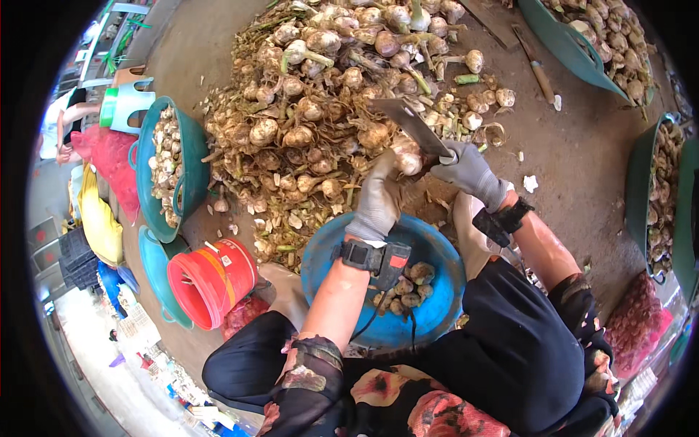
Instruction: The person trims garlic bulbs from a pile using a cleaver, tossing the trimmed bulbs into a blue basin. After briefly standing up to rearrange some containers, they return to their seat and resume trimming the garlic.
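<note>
Grey gloves (497, 191) cover both hands. The left hand (378, 195) is closed around a garlic bulb (408, 163), slightly above and right of the frame's centre. The right hand (470, 172) is clamped on the handle of a knife (413, 130), whose broad blade slants up and left past the bulb, its far end over the garlic heap (306, 109); I cannot tell whether its edge touches the bulb. Below, at lower centre, a blue basin (443, 255) holds more bulbs, its left rim near a red bucket (234, 266). A teal tub (194, 164) borders the heap's left side. Right of the right hand, brown floor (582, 164) spreads as far as a dark green tub (639, 182) at the right edge, giving sideways room; a wooden-handled tool (539, 71) lies there, upper right.
</note>
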`<act>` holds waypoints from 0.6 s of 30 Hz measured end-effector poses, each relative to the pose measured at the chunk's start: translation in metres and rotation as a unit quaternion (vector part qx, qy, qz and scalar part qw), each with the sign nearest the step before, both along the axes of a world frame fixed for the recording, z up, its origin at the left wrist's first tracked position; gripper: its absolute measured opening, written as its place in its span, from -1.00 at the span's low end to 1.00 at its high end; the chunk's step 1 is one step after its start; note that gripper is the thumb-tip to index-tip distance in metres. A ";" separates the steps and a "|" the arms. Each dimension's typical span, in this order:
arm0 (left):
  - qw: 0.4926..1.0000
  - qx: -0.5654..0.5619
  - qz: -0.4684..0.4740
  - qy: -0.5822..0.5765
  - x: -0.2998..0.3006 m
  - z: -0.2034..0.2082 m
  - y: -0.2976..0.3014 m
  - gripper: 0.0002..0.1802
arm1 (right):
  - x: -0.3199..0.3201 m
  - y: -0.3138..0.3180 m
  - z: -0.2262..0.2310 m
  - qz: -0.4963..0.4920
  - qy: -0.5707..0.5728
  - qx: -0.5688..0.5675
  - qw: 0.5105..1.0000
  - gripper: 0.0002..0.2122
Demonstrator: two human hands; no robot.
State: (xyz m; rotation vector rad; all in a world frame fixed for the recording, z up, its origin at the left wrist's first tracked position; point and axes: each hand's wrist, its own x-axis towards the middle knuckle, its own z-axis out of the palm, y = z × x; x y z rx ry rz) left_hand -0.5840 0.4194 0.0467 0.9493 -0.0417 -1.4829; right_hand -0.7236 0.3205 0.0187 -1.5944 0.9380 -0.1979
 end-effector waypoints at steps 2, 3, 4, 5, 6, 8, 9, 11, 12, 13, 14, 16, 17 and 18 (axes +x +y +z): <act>0.999 0.002 0.000 -0.045 0.012 -0.009 0.006 -0.63 | 0.011 0.002 0.005 0.014 0.005 -0.046 0.999 -0.70; 0.997 0.000 -0.009 -0.073 0.009 -0.009 0.002 -0.63 | 0.007 0.000 0.005 0.020 0.028 -0.094 0.995 -0.72; 0.998 -0.001 -0.012 -0.069 0.008 -0.008 0.003 -0.63 | 0.001 -0.005 -0.001 0.017 0.033 -0.095 0.995 -0.72; 0.999 -0.010 -0.003 -0.051 0.008 -0.004 0.008 -0.58 | -0.008 -0.011 -0.013 0.057 0.116 -0.097 0.987 -0.74; 0.999 -0.018 0.009 -0.044 0.012 0.008 0.014 -0.53 | -0.012 -0.015 -0.023 0.099 0.186 -0.098 0.973 -0.77; 0.999 -0.022 -0.014 -0.032 0.004 0.024 0.022 -0.49 | -0.042 -0.010 -0.058 0.138 0.347 -0.166 0.913 -0.80; 0.999 -0.022 -0.042 -0.026 0.001 0.037 0.022 -0.47 | -0.056 -0.008 -0.062 0.138 0.349 -0.164 0.912 -0.80; 0.976 -0.037 -0.205 -0.066 0.010 0.030 0.034 -0.35 | -0.071 -0.006 -0.066 0.036 0.286 0.007 0.958 -0.78; 0.932 0.003 -0.303 -0.200 0.027 0.013 0.041 -0.36 | -0.067 -0.007 -0.062 0.036 0.281 0.008 0.959 -0.78; 0.861 0.042 -0.393 -0.320 0.039 0.007 0.037 -0.36 | -0.067 -0.005 -0.056 -0.020 0.234 0.071 0.969 -0.76; 0.796 0.184 -0.285 -0.502 0.041 -0.007 0.024 -0.46 | -0.066 -0.003 -0.054 -0.077 0.186 0.132 0.971 -0.74; 0.821 0.216 -0.115 -0.516 0.074 -0.045 -0.005 -0.34 | -0.047 -0.001 -0.051 -0.030 0.189 0.084 0.978 -0.72; 0.774 0.289 -0.124 -0.550 0.060 -0.045 -0.034 -0.32 | -0.045 -0.005 -0.058 0.004 0.211 0.032 0.977 -0.70; 0.714 0.365 -0.131 -0.583 0.045 -0.039 -0.055 -0.30 | -0.039 -0.003 -0.063 0.013 0.243 0.000 0.970 -0.70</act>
